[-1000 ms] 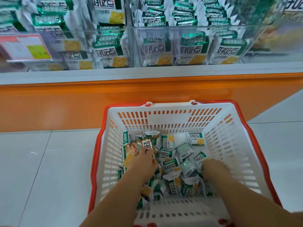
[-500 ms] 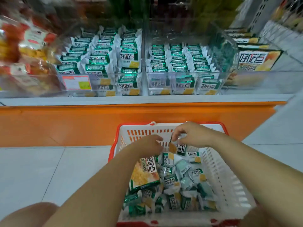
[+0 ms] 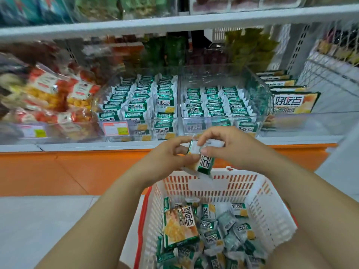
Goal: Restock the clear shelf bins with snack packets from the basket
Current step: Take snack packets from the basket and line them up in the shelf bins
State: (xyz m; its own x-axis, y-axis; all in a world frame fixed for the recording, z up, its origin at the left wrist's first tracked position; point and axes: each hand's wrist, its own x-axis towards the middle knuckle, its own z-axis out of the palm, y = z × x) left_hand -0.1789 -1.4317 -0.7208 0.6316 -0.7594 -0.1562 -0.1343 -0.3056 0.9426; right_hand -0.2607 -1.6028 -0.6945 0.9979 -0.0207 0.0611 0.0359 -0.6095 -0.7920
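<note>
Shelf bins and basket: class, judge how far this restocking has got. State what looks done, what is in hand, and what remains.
Done: both clear bins, left and right, already hold rows of green packets. In hand: the left hand and right hand share a grip on a few packets above the basket, not yet at a bin. Left: many loose packets and one larger pack lie in the basket.

Both hands point(image 3: 196, 152) have lifted packets point(image 3: 202, 159) above basket point(image 3: 262, 195).

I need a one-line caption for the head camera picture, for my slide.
Both hands, left and right, hold snack packets above the white basket, in front of the clear shelf bins.
</note>
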